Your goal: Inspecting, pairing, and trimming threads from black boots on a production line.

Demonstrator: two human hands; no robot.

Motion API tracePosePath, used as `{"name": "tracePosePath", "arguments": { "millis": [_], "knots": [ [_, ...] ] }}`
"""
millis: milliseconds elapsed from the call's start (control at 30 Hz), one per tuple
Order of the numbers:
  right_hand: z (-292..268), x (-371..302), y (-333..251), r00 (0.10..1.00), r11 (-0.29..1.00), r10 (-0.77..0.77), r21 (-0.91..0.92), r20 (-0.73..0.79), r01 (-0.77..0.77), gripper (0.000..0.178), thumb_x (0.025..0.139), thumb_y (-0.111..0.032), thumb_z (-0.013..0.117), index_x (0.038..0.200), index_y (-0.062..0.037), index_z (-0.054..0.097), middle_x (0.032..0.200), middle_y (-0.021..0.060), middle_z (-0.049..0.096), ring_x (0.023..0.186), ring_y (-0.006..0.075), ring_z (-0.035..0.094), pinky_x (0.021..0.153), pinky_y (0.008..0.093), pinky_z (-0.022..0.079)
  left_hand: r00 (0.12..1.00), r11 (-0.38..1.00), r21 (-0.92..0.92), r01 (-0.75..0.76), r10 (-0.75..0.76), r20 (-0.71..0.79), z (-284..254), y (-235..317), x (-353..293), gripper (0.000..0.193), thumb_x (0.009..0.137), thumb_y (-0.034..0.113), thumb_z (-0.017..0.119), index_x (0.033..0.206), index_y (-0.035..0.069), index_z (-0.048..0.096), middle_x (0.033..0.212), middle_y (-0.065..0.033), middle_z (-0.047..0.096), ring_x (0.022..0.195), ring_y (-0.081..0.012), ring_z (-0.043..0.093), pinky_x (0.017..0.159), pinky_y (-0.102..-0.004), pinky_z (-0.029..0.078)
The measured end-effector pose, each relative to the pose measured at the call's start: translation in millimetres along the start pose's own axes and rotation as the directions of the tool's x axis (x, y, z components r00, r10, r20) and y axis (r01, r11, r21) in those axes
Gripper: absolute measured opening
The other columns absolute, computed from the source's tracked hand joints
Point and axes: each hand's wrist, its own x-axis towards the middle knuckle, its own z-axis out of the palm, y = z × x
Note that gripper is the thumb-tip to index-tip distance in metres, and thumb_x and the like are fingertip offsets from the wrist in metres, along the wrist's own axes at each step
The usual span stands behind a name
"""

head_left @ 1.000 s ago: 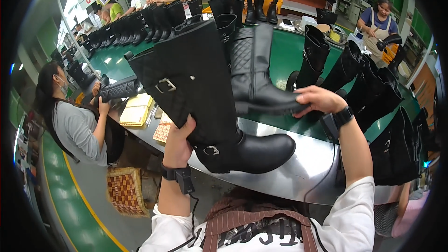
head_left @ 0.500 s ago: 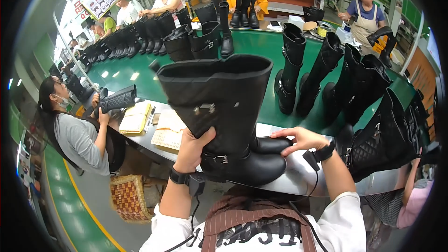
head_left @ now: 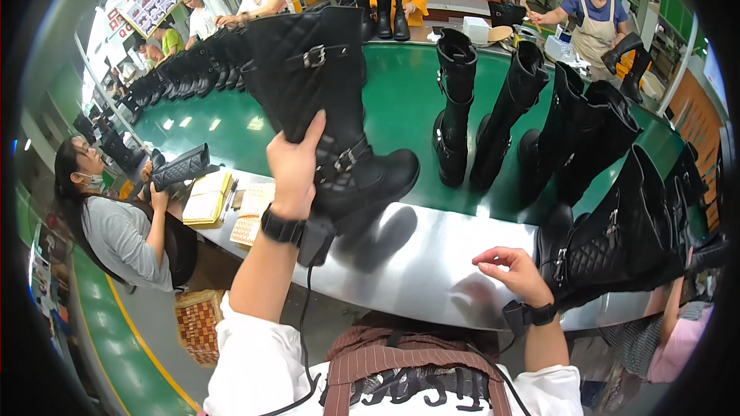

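Observation:
My left hand (head_left: pixel 295 169) grips a tall black boot (head_left: pixel 304 81) by its shaft, thumb along the front. The boot is raised over the metal bench edge (head_left: pixel 432 246), tilted, its toe pointing right. It has a quilted panel and buckled straps near the top and at the ankle. Whether a second boot hangs behind it, I cannot tell. My right hand (head_left: pixel 518 273) is held over the metal edge, empty, with fingers stretched leftward and thumb apart. Just right of it stand black quilted boots (head_left: pixel 609 243).
More tall boots (head_left: pixel 455 108) stand on the green conveyor (head_left: pixel 408 85) ahead and to the right. A long row of boots (head_left: pixel 200 69) recedes at far left. Open notepads (head_left: pixel 206 199) lie left. A seated person (head_left: pixel 123 223) holds a boot there; other people work across the line.
My left hand has lifted the boot up, away and leftward, turning its buckled side into view. My right hand has come off the boot's toe and moved down and slightly right.

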Motion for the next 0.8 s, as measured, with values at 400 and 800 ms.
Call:
{"name": "tracePosePath", "arguments": {
  "millis": [400,800],
  "knots": [
    [-2.4,36.2,46.4,0.958,0.936,0.227,0.235,0.173,-0.264,0.026,0.091,-0.012,0.072,0.115,-0.0027,0.069,0.108,0.0045,0.071,0.098,0.0107,0.064,0.088,0.0253,0.051,0.799,0.716,0.529,-0.457,0.591,-0.110,204.7,-190.8,228.5,0.058,0.076,0.045,0.080,0.097,-0.008,0.071,0.098,-0.0253,0.068,0.104,-0.0417,0.063,0.094,-0.0431,0.047],
    [-7.7,43.1,54.1,0.961,0.963,0.241,0.090,0.132,-0.254,0.019,0.092,-0.010,0.069,0.109,-0.0021,0.071,0.106,0.0065,0.072,0.101,0.0138,0.064,0.091,0.0266,0.048,0.990,0.546,0.828,-0.124,0.017,0.137,200.3,-294.5,263.3,0.053,0.077,0.036,0.077,0.118,0.006,0.066,0.138,-0.0191,0.045,0.124,-0.0374,0.050,0.102,-0.0474,0.045]
  ]
}}
